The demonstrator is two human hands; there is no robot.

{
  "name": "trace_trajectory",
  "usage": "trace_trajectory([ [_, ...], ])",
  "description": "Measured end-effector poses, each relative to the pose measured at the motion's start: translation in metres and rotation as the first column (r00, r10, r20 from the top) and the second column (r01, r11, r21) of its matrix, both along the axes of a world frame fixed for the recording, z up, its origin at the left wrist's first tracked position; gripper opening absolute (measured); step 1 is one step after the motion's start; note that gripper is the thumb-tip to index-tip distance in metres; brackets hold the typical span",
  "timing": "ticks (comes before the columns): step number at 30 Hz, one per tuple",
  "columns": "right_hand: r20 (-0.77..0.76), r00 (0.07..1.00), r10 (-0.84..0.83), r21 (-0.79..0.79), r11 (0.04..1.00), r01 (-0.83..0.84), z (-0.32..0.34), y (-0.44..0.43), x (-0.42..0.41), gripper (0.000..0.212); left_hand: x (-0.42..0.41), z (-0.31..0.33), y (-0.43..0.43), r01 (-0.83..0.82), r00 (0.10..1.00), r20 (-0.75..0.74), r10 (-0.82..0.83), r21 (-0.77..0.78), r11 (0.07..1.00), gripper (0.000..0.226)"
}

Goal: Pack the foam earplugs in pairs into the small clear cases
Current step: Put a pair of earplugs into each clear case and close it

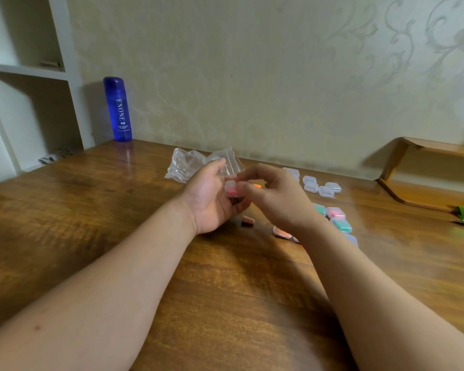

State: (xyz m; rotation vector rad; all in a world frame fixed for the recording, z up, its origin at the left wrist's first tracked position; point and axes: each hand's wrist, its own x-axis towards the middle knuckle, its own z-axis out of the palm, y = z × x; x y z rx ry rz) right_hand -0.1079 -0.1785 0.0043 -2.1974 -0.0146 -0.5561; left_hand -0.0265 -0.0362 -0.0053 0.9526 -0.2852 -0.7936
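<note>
Domestic room, likely a home study or bedroom corner. Evidence: cream wallpaper point(279, 62) with embossed floral scrolls; white built-in shelving point(24, 68) at left; varnished wooden bench point(118, 210) set against the wall; blue toiletry bottle point(118, 109) standing upright near the corner; small wooden rack point(423, 172) at right.

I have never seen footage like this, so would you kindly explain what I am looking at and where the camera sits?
There is no machine here: a camera worn on a person's head looks down at their two bare hands. The left hand holds a small clear case with pink earplugs inside, and the fingers of the right hand pinch it. On the wooden table lie empty cases, filled cases, a loose earplug and a crumpled plastic bag. A blue bottle stands by the wall.
</note>
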Motion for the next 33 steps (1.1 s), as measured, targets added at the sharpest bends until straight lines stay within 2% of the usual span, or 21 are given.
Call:
trace_trajectory([
  [3, -0.014, 1.000, -0.021, -0.201, 0.979, 0.018, -0.007, 0.002, 0.001, 0.016, 0.001, 0.000, 0.001, 0.019, 1.000, 0.006, -0.019, 0.008, 1.000, 0.056],
  [5, -0.006, 0.999, -0.044, -0.265, 0.964, 0.041, -0.007, 0.003, 0.000, 0.020, 0.001, -0.001, 0.001, 0.028, 0.999, 0.023, -0.028, 0.019, 0.999, 0.046],
  [11, 0.043, 0.998, -0.052, -0.204, 0.977, 0.060, -0.006, -0.002, 0.002, 0.032, 0.000, -0.008, -0.003, 0.035, 0.994, 0.101, -0.040, 0.052, 0.998, 0.025],
  [14, 0.030, 0.999, -0.014, -0.209, 0.978, 0.020, -0.007, -0.009, 0.002, 0.051, -0.002, -0.007, -0.004, 0.010, 0.992, 0.127, -0.018, 0.059, 0.998, 0.021],
  [16, 0.047, 0.999, -0.008, -0.131, 0.991, 0.014, -0.003, -0.015, 0.001, 0.060, -0.003, -0.005, -0.002, -0.011, 0.992, 0.123, 0.004, 0.058, 0.998, 0.017],
  [20, 0.083, 0.991, -0.106, 0.203, 0.975, 0.088, 0.003, -0.034, 0.000, 0.042, -0.007, 0.001, 0.002, -0.023, 0.994, 0.105, 0.015, 0.071, 0.997, 0.016],
  [23, 0.103, 0.976, -0.194, 0.273, 0.949, 0.160, 0.003, -0.043, 0.002, 0.034, -0.012, 0.003, 0.002, -0.032, 0.995, 0.097, 0.025, 0.074, 0.997, 0.019],
  [27, 0.106, 0.982, -0.155, 0.164, 0.977, 0.136, 0.005, -0.038, 0.000, 0.031, -0.014, 0.003, 0.000, -0.026, 0.994, 0.105, 0.019, 0.068, 0.997, 0.017],
  [33, 0.063, 0.998, -0.021, -0.187, 0.982, 0.033, 0.000, -0.019, 0.002, 0.032, -0.012, -0.002, -0.004, -0.054, 0.985, 0.170, 0.042, 0.065, 0.996, 0.019],
])
